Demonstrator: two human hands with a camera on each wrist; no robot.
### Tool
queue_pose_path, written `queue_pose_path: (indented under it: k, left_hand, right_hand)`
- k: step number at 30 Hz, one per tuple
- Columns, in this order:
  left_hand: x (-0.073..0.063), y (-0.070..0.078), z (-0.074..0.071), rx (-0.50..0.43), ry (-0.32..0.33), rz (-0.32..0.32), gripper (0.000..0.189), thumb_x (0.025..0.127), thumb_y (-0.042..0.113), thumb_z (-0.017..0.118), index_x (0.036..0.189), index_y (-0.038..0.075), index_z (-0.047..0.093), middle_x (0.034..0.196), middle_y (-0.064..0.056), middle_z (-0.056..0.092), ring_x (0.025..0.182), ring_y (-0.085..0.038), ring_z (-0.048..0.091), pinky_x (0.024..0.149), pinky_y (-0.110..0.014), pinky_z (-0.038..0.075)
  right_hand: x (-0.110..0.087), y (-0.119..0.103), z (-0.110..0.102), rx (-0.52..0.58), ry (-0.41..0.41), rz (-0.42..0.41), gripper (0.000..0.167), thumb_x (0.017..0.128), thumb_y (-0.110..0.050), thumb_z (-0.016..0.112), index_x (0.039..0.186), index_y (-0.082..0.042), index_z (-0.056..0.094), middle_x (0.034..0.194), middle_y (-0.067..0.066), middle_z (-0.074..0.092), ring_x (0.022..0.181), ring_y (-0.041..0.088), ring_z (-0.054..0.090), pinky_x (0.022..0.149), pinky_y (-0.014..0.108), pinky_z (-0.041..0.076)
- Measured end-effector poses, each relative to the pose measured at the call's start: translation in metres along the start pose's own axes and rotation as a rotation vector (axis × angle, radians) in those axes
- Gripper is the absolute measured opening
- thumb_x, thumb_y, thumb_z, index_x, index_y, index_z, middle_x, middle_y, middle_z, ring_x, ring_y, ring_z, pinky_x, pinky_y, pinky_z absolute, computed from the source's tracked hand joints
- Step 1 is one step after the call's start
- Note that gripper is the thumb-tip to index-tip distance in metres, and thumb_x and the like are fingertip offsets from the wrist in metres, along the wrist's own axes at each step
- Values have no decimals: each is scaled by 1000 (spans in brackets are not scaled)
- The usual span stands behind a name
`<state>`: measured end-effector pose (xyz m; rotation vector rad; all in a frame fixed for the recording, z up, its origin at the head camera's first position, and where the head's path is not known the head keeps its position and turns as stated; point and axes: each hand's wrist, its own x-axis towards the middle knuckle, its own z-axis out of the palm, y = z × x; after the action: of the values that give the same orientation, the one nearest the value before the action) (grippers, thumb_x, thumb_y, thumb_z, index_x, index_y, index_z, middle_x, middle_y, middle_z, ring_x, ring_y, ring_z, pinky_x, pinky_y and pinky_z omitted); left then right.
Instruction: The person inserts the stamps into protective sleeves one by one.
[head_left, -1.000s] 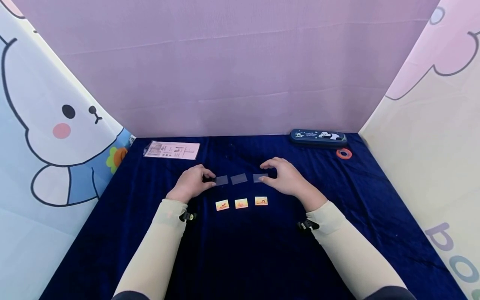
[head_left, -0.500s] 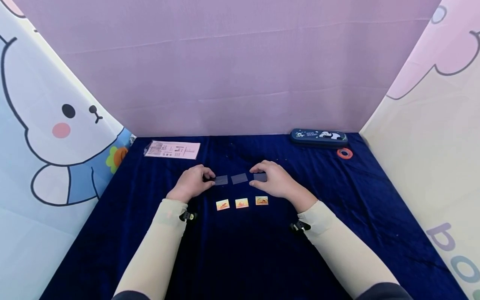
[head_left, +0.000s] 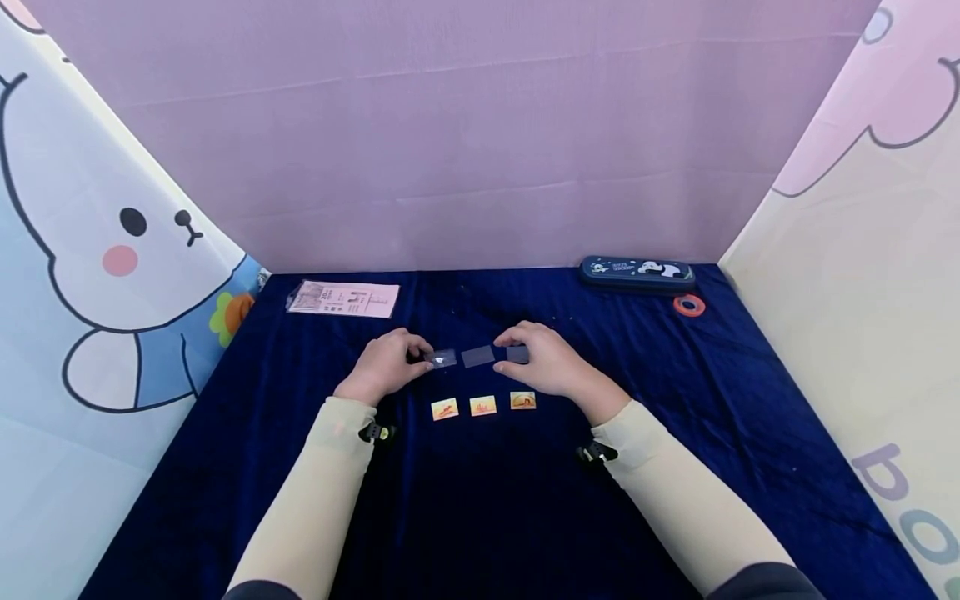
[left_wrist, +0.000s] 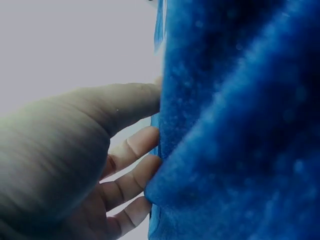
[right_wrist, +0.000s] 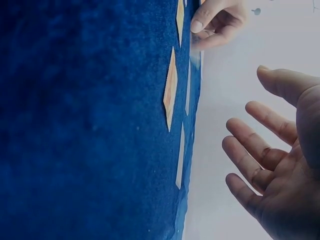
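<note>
Three small clear plastic rectangles lie in a row on the dark blue cloth [head_left: 480, 500]. My left hand [head_left: 384, 367] pinches the edge of the left clear rectangle [head_left: 444, 358], which catches a bright glint. Beside it lies the middle rectangle [head_left: 478, 357]. My right hand [head_left: 551, 360] hovers at the right rectangle [head_left: 517, 355], partly covering it; in the right wrist view its fingers [right_wrist: 260, 150] are spread and hold nothing. Nearer to me is a row of small orange-yellow picture cards: a left card [head_left: 445, 408], a middle card [head_left: 483, 405] and a right card [head_left: 522, 400].
At the back left lies a pink printed sheet [head_left: 352, 300] in a clear sleeve. A dark blue pencil case [head_left: 637, 275] with a panda print stands at the back right, with a red tape roll [head_left: 688, 306] in front. Fabric walls [head_left: 480, 150] enclose the table on three sides.
My right hand has moved left and slightly nearer to me, over the right rectangle. The left hand stays put, while the rectangle at its fingertips now shows a glint.
</note>
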<state>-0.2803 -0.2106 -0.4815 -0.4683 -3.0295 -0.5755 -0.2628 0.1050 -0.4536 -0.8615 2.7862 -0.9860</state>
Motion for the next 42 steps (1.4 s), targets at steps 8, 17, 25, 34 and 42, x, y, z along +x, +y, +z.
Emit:
queue_pose_path:
  k: [8,17,25,34,42]
  left_hand:
    - [1,-5,1,-216,-3,-34,11,90,20,85,94,21,75,92,5,71,82,-15,65,81,-40,53]
    - [1,-13,-5,-328,28,-21,9,95,13,75,100,16,81,90,4,72,78,-16,61,75,-37,51]
    - [-2,-17,-12,-322,97,-75,9,97,26,76,96,18,76,84,1,67,74,-19,59,71,-37,47]
    - [-2,-20,-19,-353,131,-70,8,97,20,78,100,12,78,91,-2,74,80,-19,65,76,-37,51]
    - [-3,-20,-23,-349,142,-102,9,100,21,74,102,13,77,90,-2,73,79,-20,64,73,-37,50]
  right_hand:
    - [4,-2,3,3,-12,-17,44,97,-36,78,133,-12,70,129,7,66,121,30,61,99,47,50]
    - [9,-8,10,3,-86,-2,45,96,-34,79,134,-12,69,129,4,66,120,26,62,100,44,51]
    - [16,-21,19,-15,-160,-29,43,95,-32,80,133,-13,70,129,1,65,117,23,63,98,42,52]
    - [25,-30,34,-48,-210,-59,40,95,-33,81,129,-15,72,123,-1,67,108,19,64,92,35,53]
    - [31,-45,43,-87,-280,-50,37,92,-33,83,124,-18,75,116,-3,68,106,16,64,89,34,54]
